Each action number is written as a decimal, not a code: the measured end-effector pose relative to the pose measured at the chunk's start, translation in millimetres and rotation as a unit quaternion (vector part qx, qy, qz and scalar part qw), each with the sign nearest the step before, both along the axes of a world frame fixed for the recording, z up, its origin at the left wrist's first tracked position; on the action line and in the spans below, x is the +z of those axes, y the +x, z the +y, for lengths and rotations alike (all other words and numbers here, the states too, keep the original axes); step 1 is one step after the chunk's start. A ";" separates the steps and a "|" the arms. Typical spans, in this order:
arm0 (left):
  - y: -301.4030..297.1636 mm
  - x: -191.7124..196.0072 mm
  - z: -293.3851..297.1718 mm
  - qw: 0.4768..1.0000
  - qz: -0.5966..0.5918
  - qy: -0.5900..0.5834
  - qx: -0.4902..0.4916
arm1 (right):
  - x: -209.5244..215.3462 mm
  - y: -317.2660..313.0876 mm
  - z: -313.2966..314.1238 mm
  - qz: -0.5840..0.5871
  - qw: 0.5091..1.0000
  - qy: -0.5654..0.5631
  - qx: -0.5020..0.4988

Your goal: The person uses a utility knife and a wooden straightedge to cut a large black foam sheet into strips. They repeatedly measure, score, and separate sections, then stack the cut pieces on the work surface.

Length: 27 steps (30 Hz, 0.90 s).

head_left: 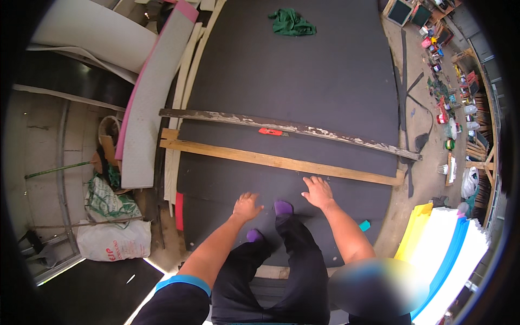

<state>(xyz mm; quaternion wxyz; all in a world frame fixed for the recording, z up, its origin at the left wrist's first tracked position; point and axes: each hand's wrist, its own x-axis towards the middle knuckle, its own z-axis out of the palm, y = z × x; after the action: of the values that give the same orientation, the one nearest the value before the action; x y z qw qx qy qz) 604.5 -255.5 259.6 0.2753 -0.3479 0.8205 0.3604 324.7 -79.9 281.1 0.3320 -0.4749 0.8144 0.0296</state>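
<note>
Dark sheet [303, 81]: a huge charcoal foam-like sheet filled the middle of the view, lying flat and running away from the person.
Stacked panels [449, 254]: white, blue and yellow boards leaned together at the lower right, well apart from the hands.
Pale board [149, 108]: a long grey-white panel with a pink edge lay slanted along the sheet's left side.
Weathered batten [303, 129]: a long strip with flaking paint lay across the sheet, tilting down to the right.
Wooden plank [271, 160]: a bare yellow plank lay across the sheet just nearer the person, roughly alongside the batten.
White sack [116, 238]: it sat on the floor at the left, beside a green-printed bag.
Green cloth [291, 23]: crumpled at the far end of the sheet.
Right hand [318, 192]: flat on the sheet, grip spread, fingers pointing at the plank and just short of it, holding nothing.
Left hand [247, 207]: also down on the sheet, grip loosely spread and empty, beside the purple toes.
Purple socks [283, 208]: 2 toes peeked out between the hands.
Red cutter [271, 131]: a small red tool lay just under the batten, apart from both hands.
</note>
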 end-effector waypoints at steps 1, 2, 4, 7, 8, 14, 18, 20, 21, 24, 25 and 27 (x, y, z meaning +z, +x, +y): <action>-7.1 -36.3 -10.3 0.999 -0.004 -0.032 -0.022 | -38.3 -7.1 -5.9 0.016 1.000 -0.005 0.010; -20.2 -67.6 -24.2 0.997 -0.001 -0.069 -0.044 | -63.7 -20.3 -19.0 0.000 0.999 0.042 0.007; -46.0 -130.7 -51.2 0.987 0.004 -0.136 -0.085 | -130.6 -40.2 -25.0 0.052 0.999 -0.004 0.012; -91.2 -196.4 -92.2 0.965 0.000 -0.224 -0.137 | -204.9 -71.7 -30.4 0.101 0.994 -0.052 0.000; -104.2 -210.7 -106.1 0.959 0.020 -0.248 -0.133 | -222.3 -78.9 -29.7 0.130 0.988 -0.080 -0.002; -118.0 -274.8 -146.9 0.929 0.138 -0.319 -0.131 | -298.3 -112.7 -9.4 0.233 0.936 -0.246 0.093; -118.4 -282.9 -159.1 0.897 0.126 -0.369 -0.210 | -313.6 -124.0 -2.8 0.262 0.930 -0.227 0.122; -122.1 -274.0 -155.8 0.904 0.108 -0.350 -0.223 | -311.4 -117.3 -4.7 0.245 0.942 -0.221 0.071; -122.8 -273.9 -154.2 0.903 0.120 -0.354 -0.214 | -309.9 -114.3 -6.0 0.236 0.946 -0.217 0.045; -118.1 -276.8 -154.2 0.900 0.155 -0.360 -0.193 | -308.3 -108.2 -4.1 0.240 0.938 -0.251 0.024; -110.9 -273.4 -146.7 0.900 0.149 -0.358 -0.199 | -304.5 -105.4 -0.2 0.246 0.932 -0.264 0.025; -93.7 -267.5 -125.0 0.902 0.135 -0.353 -0.208 | -302.3 -88.3 22.2 0.242 0.930 -0.274 0.034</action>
<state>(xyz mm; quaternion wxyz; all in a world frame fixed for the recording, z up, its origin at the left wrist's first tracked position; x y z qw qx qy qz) 510.8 -380.4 -7.9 0.0896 -0.1920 0.9770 0.0250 236.4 -57.7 -21.2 -0.0191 -0.5534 0.8298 -0.0696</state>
